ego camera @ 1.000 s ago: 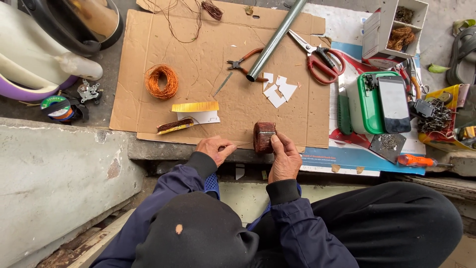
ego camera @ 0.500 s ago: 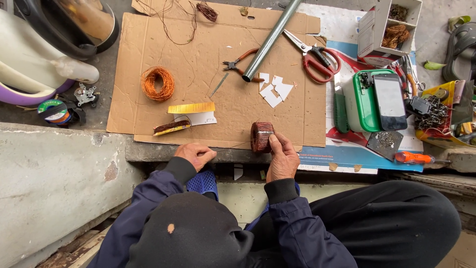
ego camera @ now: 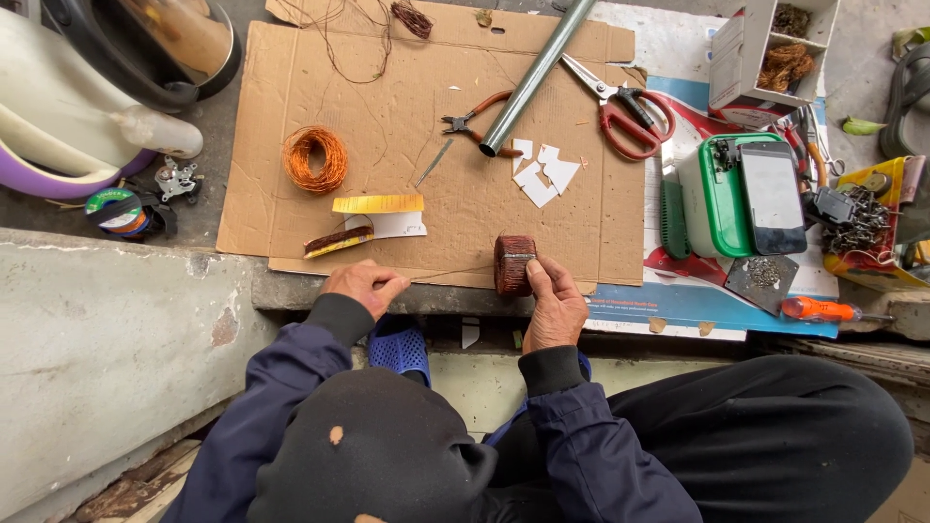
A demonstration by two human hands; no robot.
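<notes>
Right hand grips a brown wire coil on the cardboard; left hand clenched, pinching its wire; white box beyond the cardboard holds brown tangles.

A cardboard sheet lay flat on the concrete ledge. On the sheet lay a wire coil, pliers, a metal tube, paper scraps and yellow tape. Red scissors straddled its right edge. Just right of it a green box sat on a blue sheet.
</notes>
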